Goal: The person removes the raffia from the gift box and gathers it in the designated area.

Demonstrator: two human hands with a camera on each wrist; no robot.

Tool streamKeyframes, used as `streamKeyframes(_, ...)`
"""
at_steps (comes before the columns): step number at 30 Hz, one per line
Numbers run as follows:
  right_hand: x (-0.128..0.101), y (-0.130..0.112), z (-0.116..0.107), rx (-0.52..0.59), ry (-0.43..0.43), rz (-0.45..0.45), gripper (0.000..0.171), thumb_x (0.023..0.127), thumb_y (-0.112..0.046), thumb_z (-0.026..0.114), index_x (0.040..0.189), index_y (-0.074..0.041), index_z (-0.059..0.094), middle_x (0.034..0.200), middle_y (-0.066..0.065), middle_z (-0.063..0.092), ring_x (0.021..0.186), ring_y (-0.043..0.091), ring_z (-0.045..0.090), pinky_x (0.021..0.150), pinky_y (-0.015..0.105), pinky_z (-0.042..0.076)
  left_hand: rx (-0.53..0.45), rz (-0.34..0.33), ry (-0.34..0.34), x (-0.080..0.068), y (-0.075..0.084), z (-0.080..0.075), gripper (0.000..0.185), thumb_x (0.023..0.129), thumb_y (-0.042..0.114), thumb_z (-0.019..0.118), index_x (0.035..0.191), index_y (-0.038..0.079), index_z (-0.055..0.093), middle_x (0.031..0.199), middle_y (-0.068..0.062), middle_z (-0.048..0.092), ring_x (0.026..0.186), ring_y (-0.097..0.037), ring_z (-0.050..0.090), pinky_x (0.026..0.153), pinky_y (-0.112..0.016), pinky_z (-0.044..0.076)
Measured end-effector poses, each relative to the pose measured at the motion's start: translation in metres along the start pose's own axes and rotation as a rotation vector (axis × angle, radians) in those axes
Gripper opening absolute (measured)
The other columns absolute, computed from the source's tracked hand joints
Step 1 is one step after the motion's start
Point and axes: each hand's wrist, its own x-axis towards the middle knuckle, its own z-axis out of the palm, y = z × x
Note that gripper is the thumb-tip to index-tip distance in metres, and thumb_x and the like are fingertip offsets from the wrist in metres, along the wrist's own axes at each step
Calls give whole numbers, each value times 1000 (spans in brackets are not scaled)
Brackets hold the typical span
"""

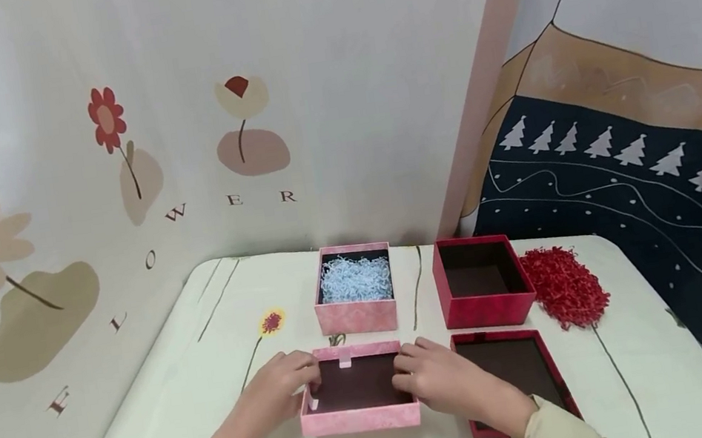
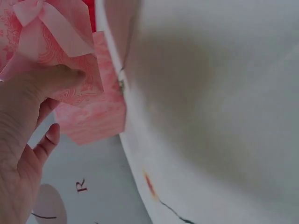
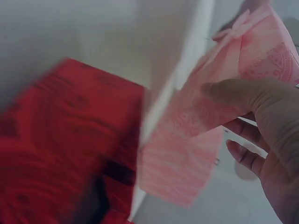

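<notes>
Both hands hold a pink box lid (image 1: 360, 420), its dark inside turned up toward the head camera. My left hand (image 1: 280, 387) grips the lid's left side, thumb on the outer face and fingers over the rim. On the opposite side, my right hand (image 1: 437, 379) pinches the right edge the same way. A pink ribbon bow (image 2: 30, 11) shows on the lid's underside in the left wrist view. Just beyond the lid stands the pink box (image 1: 356, 317), with pale blue shredded paper (image 1: 356, 278) inside it.
A red box (image 1: 488, 310) with a dark, bare inside stands right of the pink one. In front of it a red lid (image 1: 513, 368) lies dark side up, partly under my right forearm. Red shredded paper (image 1: 565, 286) is heaped on the white tablecloth (image 1: 213, 388) at the right.
</notes>
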Motion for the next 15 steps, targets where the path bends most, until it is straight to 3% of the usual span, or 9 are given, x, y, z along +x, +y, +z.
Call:
streamKeyframes(4,4,-3,12,-27,-55,-30,22,89,-25,83,110,-25,78,101,-9,70,98,9,59,90,27,53,87,41,-15,-3,-3,13,40,59,-6,88,75,19,62,85,9,61,79,-8,59,66,-24,45)
streamKeyframes(11,7,-1,25,-51,-50,-19,21,87,-26,86,107,-26,79,97,-9,69,95,8,58,87,25,51,77,-23,-60,-6,-2,23,36,70,0,90,74,21,62,86,10,62,81,-8,58,69,-23,45)
streamKeyframes(15,8,1,29,-64,-43,-18,23,85,-27,87,106,-26,80,95,-8,68,94,8,58,84,24,50,89,-25,-44,-6,-3,26,36,70,-2,89,73,21,61,86,9,63,83,-9,60,68,-24,44)
